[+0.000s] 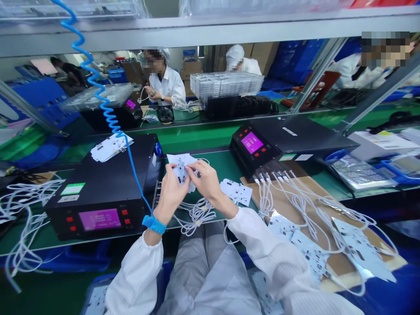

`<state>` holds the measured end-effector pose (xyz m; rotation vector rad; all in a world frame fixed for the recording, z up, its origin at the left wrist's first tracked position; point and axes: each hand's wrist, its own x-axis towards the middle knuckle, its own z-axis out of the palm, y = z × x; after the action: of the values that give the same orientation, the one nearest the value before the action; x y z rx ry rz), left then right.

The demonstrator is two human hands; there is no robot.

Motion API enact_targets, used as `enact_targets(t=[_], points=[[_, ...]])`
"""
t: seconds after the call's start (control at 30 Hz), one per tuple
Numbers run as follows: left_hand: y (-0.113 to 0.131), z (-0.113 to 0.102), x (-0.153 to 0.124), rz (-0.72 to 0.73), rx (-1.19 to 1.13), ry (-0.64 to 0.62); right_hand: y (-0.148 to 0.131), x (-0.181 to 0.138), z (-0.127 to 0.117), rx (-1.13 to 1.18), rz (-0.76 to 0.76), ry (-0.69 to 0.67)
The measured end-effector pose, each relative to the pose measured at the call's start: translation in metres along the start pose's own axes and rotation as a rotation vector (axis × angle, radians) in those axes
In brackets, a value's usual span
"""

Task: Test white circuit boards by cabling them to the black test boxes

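My left hand is closed on a white circuit board, thumb on its face. My right hand pinches with thumb and forefinger at the board's right side; what sits between these fingertips is hidden. A thin white cable curves out just behind the right hand. A blue wrist strap with a blue coiled cord is around my left wrist. Below the hands lies a bundle of white cables. More white boards lie flat on the green bench beside my right wrist.
A black box with a lit screen stands at left, boards stacked on top. Another black tester at right has white cables plugged in, running over cardboard to lit boards. A shelf beam crosses above. Co-workers sit opposite.
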<state>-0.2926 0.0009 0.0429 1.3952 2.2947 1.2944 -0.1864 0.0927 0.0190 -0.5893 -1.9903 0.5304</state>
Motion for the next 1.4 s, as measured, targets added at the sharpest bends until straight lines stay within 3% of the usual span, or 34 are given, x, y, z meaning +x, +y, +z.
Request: enact_targets(t=[0.2,0.4,0.6,0.83,1.07,1.2,1.3,1.4], points=[[-0.014,-0.017,0.008,0.008,0.046,0.155,0.017,0.016,-0.005,-0.045,0.105,-0.029],[-0.013,-0.032,0.004,0.082,0.106,0.218,0.031,0.036,0.011,-0.262,0.268,-0.318],[-0.012,-0.039,-0.011,0.058,0.063,0.156,0.039,0.044,0.031,-0.386,0.290,-0.538],[-0.015,-0.039,-0.021,0.031,0.037,0.146,0.028,0.008,0.006,-0.574,0.111,-0.519],[-0.017,-0.033,-0.028,0.162,-0.008,0.141,0.017,-0.034,-0.006,-0.741,0.052,-0.727],[-0.018,-0.031,-0.032,0.151,-0.023,0.111,0.015,-0.045,-0.008,-0.758,0.082,-0.633],[-0.021,-0.030,-0.034,0.189,-0.003,0.106,0.015,-0.059,-0.019,-0.664,0.142,-0.422],[-0.025,-0.026,-0.034,0.177,0.018,0.046,0.016,-0.076,-0.033,-0.392,0.193,-0.190]])
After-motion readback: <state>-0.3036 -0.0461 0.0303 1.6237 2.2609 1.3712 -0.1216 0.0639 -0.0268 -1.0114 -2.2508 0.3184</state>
